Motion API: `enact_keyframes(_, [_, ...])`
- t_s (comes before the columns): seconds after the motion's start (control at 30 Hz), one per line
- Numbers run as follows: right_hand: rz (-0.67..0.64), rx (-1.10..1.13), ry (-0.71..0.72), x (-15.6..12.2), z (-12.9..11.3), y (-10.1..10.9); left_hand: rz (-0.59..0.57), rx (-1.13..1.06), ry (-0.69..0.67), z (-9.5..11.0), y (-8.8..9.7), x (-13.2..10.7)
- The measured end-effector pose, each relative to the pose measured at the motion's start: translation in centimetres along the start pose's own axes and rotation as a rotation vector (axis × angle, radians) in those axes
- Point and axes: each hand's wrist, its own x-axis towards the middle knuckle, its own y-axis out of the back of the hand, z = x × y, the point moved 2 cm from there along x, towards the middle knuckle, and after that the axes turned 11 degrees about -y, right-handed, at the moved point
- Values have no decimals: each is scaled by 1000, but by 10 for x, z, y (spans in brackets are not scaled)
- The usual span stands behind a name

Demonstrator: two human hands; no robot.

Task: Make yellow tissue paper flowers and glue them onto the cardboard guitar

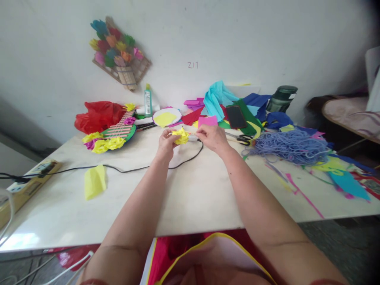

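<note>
My left hand [166, 143] is closed on a yellow crepe-paper flower [181, 136], held just above the table. Close beside it, my right hand [211, 137] pinches at the flower's right side; what lies between its fingertips is too small to make out. A black cord [184, 161] runs across the table and ends near my right hand. Left of my hands lies a round green-edged piece with pale sticks [120, 130], decorated with yellow and magenta paper flowers [108, 145]. A loose sheet of yellow crepe paper [95, 182] rests at the left.
Scissors [244, 139], a phone [236, 116] and coloured paper [219, 99] lie behind my right hand. Blue yarn [291, 146] heaps at the right, before a dark green bottle [282, 99]. A glue bottle [148, 102] and white plate [175, 113] stand behind; a power strip [29, 186] sits left.
</note>
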Motion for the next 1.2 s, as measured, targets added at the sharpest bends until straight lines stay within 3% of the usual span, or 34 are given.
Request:
enact_keyframes(0.33, [-72, 300, -104, 6, 6, -15, 35, -58, -17, -4, 2, 3])
enact_keyframes(0.57, [-159, 379, -91, 7, 5, -18, 61, -141, -72, -9, 3, 6])
enact_keyframes(0.8, [-215, 298, -84, 3, 1, -13, 129, -146, -73, -10, 4, 6])
enact_keyframes(1.2, [-228, 141, -94, 1, -5, -10, 89, -127, -97, -15, 4, 6])
